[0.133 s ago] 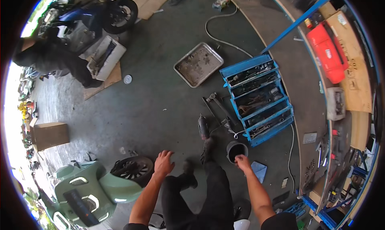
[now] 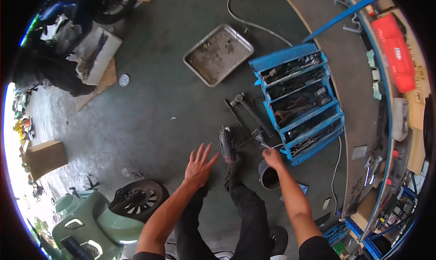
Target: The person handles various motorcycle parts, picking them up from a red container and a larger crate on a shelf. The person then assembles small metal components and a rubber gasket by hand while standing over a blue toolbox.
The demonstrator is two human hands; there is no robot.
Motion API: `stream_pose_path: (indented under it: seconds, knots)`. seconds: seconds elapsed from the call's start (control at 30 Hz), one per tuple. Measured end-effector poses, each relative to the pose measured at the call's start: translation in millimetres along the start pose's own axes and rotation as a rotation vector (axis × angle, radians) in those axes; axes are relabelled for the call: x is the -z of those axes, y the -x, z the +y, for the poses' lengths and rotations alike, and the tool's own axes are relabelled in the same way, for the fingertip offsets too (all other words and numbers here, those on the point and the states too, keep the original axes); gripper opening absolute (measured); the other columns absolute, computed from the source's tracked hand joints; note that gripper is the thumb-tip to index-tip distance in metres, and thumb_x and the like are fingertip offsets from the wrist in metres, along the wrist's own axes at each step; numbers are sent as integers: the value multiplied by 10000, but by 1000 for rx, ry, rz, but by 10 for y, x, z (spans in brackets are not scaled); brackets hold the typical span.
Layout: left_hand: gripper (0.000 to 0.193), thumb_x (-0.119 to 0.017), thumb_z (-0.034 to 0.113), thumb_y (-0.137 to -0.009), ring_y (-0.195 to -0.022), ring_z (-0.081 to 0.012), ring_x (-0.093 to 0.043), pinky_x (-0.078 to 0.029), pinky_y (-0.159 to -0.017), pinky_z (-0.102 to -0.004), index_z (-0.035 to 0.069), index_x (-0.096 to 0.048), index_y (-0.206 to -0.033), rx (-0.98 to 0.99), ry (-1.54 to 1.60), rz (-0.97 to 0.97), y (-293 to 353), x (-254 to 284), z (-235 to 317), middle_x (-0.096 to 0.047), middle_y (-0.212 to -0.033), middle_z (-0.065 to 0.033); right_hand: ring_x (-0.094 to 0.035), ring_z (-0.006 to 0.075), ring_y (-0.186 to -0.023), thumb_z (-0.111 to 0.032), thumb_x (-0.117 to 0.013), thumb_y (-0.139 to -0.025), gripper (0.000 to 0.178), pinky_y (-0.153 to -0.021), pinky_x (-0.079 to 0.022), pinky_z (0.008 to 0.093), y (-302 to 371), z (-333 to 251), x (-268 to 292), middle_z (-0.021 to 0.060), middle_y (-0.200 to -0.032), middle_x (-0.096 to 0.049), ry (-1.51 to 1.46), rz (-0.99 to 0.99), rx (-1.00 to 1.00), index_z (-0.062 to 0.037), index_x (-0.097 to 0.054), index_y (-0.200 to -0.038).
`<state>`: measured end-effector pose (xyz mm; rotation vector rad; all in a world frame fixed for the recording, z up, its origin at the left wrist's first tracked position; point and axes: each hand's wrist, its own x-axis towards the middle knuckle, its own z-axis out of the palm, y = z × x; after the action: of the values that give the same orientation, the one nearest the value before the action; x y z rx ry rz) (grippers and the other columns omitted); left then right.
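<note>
My left hand is open over the floor, fingers spread, holding nothing, left of a black cordless power tool that stands by my foot. My right hand is closed, its fingertips pointing at a small whitish bundle beside the toolbox; what the fingers hold, if anything, is hidden. Just below that hand is a dark round bucket, partly covered by it. Long-handled metal tools lie on the floor ahead. To the right, a blue cantilever toolbox stands spread, with wrenches and other hand tools in its trays.
A dirty metal tray lies ahead. At lower left is a green scooter with its wheel; a cardboard box stands beyond. Another person is near a motorcycle at upper left. A workbench runs along the right.
The view has shifted. My right hand has moved forward from over the bucket towards the whitish bundle. My left hand has moved forward and right, its fingers now more spread.
</note>
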<state>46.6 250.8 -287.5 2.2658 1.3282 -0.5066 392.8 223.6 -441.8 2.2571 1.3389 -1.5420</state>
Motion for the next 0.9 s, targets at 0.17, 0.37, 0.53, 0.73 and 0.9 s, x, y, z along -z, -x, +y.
stream_pose_path:
  seconds: [0.17,0.37,0.53,0.73,0.9]
  knots:
    - [527,-645,201,-830,-1382,-286,-356,-206,-1174,-555,228,-496,-1335,-595,-228,185,-1596,-764,-108,-433,-1436,-68,-577,397,-1089,-266,-693,-826,446,-931,-461,473,-1900,-83,-118,168,-1156,-623,202,395,253,-92,-559,-1214]
    - [192,-598,203,-815,-1040,-207,-532,-399,-1003,-397,177,-568,-1003,-876,-94,298,-1957,-1137,-287,-563,-1020,-11,-534,363,-1111,-353,-693,-863,536,-907,-443,512,-2531,-42,-550,119,-1147,-553,433,645,304,-141,-484,-1309]
    - [303,-707,297,-746,-985,-215,-547,-473,-792,-365,177,-583,-995,-822,-164,399,-1957,-1052,-478,-562,-987,-19,-587,371,-1001,-327,-662,-888,401,-813,-477,490,-2649,123,-305,136,-1055,-603,450,615,425,-105,-529,-1194]
    - [621,-830,402,-608,-1003,-308,-585,-506,-817,-439,118,-576,-1098,-12,181,314,-1083,-816,-1545,-588,-1026,-92,-598,367,-1085,-307,-670,-881,457,-895,-480,465,-2218,-801,-699,177,-1129,-653,316,590,420,-45,-570,-1242]
    - [650,-798,470,-659,-1093,-342,-577,-508,-855,-450,72,-560,-1114,403,268,417,-794,-756,-1981,-598,-1094,-144,-601,428,-1030,-207,-665,-890,400,-909,-460,469,-2191,-995,-1424,265,-1083,-641,5,431,835,54,-601,-1187]
